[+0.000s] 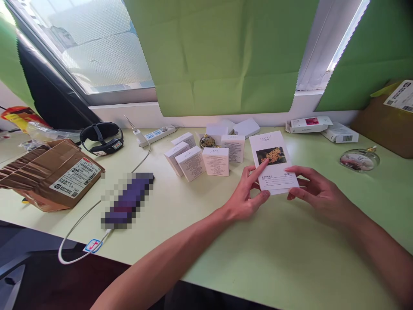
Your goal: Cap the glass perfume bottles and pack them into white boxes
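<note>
A pale green desk [290, 258] sits under a window, seen from above by the person working at it. At nine o'clock lies a torn cardboard parcel [48, 172] with a shipping label, and past it, towards ten o'clock, a black head strap [101, 138] and a white power strip [158, 134]. A white cable [84, 215] runs down to the desk's near edge. Near the centre stands a cluster of small white boxes [203, 157], all apparently closed and none held. Just to their right, the left hand [247, 198] pinches the lower left edge of a white card with a yellow flower picture [272, 161], forefinger stretched along it. The right hand [314, 191] grips the card's lower right edge. At two o'clock rest flat white cartons [322, 127] and a round glass ornament [359, 160].
</note>
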